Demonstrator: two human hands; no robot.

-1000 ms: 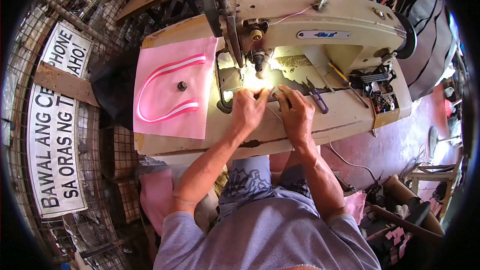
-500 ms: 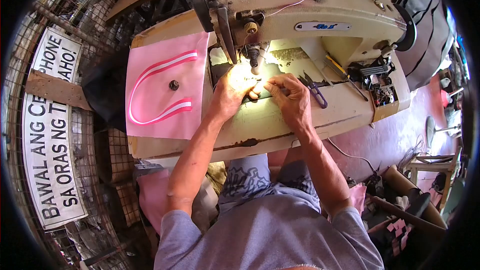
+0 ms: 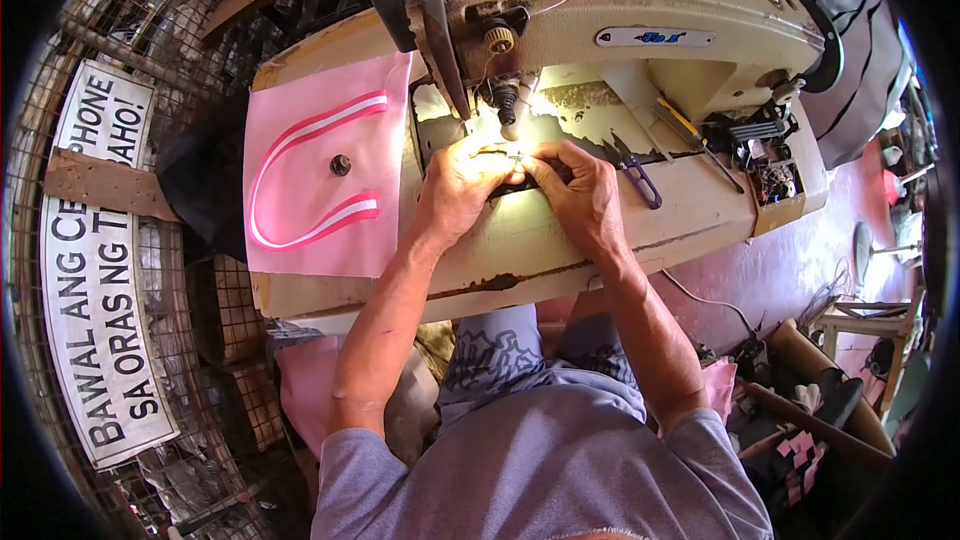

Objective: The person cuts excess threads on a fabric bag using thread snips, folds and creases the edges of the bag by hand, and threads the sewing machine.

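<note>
Under the lit needle area of a beige sewing machine (image 3: 640, 0), my left hand (image 3: 462, 185) and my right hand (image 3: 578, 190) meet with their fingertips close together. Both are closed in a pinch. Something tiny and dark shows between the fingertips, too small to name. To the left, a pink sheet (image 3: 300, 150) lies flat, with a curved pink-and-white strip (image 3: 262, 185) and a small dark round part (image 3: 340, 165) on it. Right of my right hand are thread snips (image 3: 640, 180) with dark handles.
A yellow-handled screwdriver (image 3: 682, 122) lies beside a box of small metal parts (image 3: 775, 180) at the machine bed's right end. Wire mesh with a white lettered sign (image 3: 95, 320) stands at the left. A cord hangs below the table edge on the right.
Since a second ago both hands have shifted left, and their fingertips have come together. The view has moved slightly. The sheet, strip and snips keep their places on the table.
</note>
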